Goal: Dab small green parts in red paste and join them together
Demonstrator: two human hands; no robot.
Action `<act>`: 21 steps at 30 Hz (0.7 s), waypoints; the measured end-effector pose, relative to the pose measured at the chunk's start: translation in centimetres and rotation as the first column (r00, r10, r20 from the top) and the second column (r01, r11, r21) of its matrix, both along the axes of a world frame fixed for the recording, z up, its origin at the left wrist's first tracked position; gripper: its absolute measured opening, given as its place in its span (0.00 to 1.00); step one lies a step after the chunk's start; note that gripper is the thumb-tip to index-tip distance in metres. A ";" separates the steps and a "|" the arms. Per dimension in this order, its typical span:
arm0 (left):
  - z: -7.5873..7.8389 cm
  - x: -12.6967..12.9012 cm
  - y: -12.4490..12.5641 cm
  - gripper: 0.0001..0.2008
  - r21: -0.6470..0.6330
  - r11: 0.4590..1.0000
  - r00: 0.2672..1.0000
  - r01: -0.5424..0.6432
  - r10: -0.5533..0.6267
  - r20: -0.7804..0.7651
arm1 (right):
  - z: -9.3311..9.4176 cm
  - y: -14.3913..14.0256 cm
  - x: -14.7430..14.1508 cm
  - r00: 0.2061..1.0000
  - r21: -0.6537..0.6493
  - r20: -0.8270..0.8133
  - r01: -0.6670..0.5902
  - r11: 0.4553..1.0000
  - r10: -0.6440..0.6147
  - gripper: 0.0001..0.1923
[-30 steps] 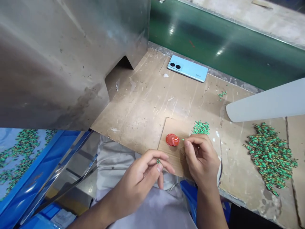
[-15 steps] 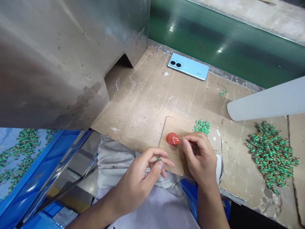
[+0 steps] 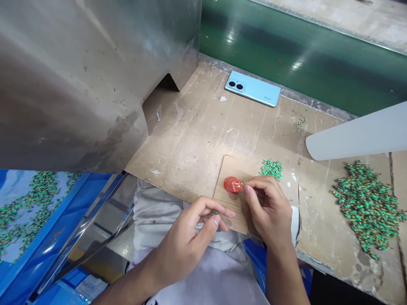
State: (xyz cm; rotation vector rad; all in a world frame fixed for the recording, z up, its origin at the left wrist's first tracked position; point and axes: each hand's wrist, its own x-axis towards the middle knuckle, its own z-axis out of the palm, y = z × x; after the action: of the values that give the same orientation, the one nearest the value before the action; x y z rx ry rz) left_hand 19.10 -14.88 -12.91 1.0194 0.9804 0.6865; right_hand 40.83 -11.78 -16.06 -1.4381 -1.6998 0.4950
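My right hand (image 3: 269, 209) pinches a tiny green part (image 3: 242, 184) and holds its tip against a small red dish (image 3: 232, 185) on a loose cardboard piece (image 3: 233, 203). My left hand (image 3: 190, 237) hovers at the table's near edge, thumb and fingers closed on another small green part (image 3: 215, 212). A little heap of green parts (image 3: 271, 168) lies just beyond my right hand. A far bigger heap of green parts (image 3: 367, 206) spreads over the table to the right.
A light-blue phone (image 3: 253, 88) lies face down at the back of the worn cardboard table (image 3: 197, 135). A big metal housing (image 3: 79, 76) rises on the left; a white curved chute (image 3: 359, 135) reaches in from the right. Behind runs a green conveyor belt (image 3: 302, 59). A blue bin (image 3: 28, 212) holds green parts at lower left.
My right hand has brought its green part leftward until the tip meets the red dish. My left hand has stayed near the table edge with its part.
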 end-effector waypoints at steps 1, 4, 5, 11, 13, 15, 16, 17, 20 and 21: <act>0.0 0.0 0.0 0.10 0.012 1.000 1.000 0.006 -0.006 -0.008 | 0.0 0.0 0.0 1.000 0.003 -0.001 0.000 1.000 0.000 0.05; 0.1 -0.2 0.0 0.09 0.086 0.996 0.999 0.016 -0.012 -0.044 | 0.3 -0.3 0.1 1.000 0.016 -0.010 0.013 1.000 -0.012 0.06; 0.1 -0.2 0.1 0.09 0.135 0.990 0.997 0.027 -0.017 -0.074 | 0.5 -0.6 0.2 1.000 0.018 -0.013 0.017 1.000 -0.017 0.06; -0.4 0.0 0.5 0.11 0.587 0.786 0.951 0.193 -0.003 -0.310 | 1.6 -3.7 2.4 0.972 -0.075 0.152 -0.167 0.983 0.177 0.05; -0.8 0.1 0.6 0.11 0.649 0.720 0.930 0.246 0.014 -0.367 | 1.3 -4.6 3.0 0.951 -0.088 0.212 -0.212 0.973 0.227 0.05; -1.1 0.2 0.7 0.11 0.657 0.697 0.910 0.287 0.016 -0.415 | 0.9 -5.2 3.3 0.933 -0.081 0.277 -0.215 0.973 0.229 0.05; -1.2 0.3 0.7 0.11 0.655 0.693 0.902 0.301 0.016 -0.431 | 0.7 -5.4 3.4 0.925 -0.073 0.310 -0.209 0.975 0.221 0.05; -1.2 0.4 0.7 0.11 0.656 0.689 0.897 0.309 0.019 -0.442 | 0.5 -5.5 3.5 0.918 -0.065 0.338 -0.199 0.978 0.209 0.04; -1.1 0.5 0.7 0.11 0.653 0.694 0.893 0.304 0.031 -0.449 | 0.3 -5.7 3.7 0.922 -0.033 0.351 -0.160 0.986 0.162 0.04; -0.9 0.6 0.7 0.11 0.644 0.710 0.898 0.285 0.038 -0.439 | 0.4 -5.8 3.8 0.933 -0.025 0.329 -0.149 0.989 0.149 0.05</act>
State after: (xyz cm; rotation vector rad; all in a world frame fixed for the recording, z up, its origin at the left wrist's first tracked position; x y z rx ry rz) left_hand 19.69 -14.21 -13.86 1.9673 1.0217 0.7515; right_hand 44.61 -17.55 -15.69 -1.4597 -2.0865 0.3472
